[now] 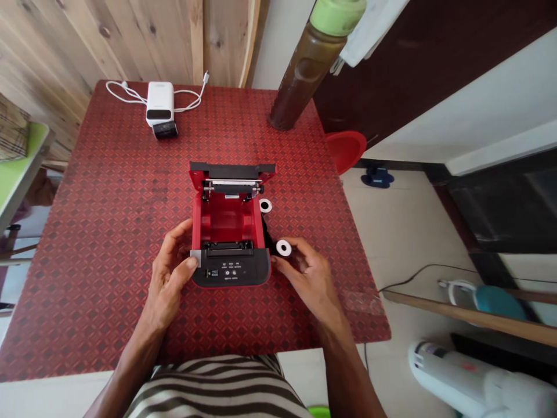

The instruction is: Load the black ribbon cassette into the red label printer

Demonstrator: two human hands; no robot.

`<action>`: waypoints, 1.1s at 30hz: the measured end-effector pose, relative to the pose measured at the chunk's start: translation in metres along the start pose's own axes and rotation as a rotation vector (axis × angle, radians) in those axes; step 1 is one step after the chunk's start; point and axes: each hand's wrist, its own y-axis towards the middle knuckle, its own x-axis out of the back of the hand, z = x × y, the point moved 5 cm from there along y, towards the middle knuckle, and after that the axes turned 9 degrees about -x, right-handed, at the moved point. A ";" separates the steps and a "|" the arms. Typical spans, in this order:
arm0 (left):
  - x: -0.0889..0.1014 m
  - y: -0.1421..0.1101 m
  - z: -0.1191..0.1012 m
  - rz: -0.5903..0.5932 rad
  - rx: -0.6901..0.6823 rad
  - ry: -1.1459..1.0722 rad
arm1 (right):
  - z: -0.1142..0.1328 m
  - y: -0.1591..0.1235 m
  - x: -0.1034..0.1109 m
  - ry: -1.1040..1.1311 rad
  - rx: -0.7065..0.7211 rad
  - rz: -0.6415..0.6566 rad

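Gripping the printer (230, 226) by its left front corner, a left hand (170, 270) steadies it on the table (130, 197); the right hand (310, 276) is at a roll (284, 253) alongside, its grasp impossible to tell; seemingly light and stiff, the printer is best held low, sparing the raised lid (232, 171); room runs left and beyond, front edge near.

Open tabletop (108, 232) left, raised lid (235, 171) behind

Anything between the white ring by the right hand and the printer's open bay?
Sideways, yes: the printer's right wall stands between the white ring by the right hand and the open bay. From above, nothing visible blocks it: the lid is raised at the far side.
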 end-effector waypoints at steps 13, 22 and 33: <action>-0.003 0.000 -0.006 0.016 -0.017 -0.008 | 0.099 -0.026 0.019 0.325 0.306 0.437; -0.008 0.001 -0.014 0.027 0.027 -0.008 | 0.109 -0.023 -0.013 0.690 0.168 0.718; -0.012 0.002 -0.021 0.009 0.064 0.009 | 0.114 -0.002 -0.039 0.831 -0.002 0.903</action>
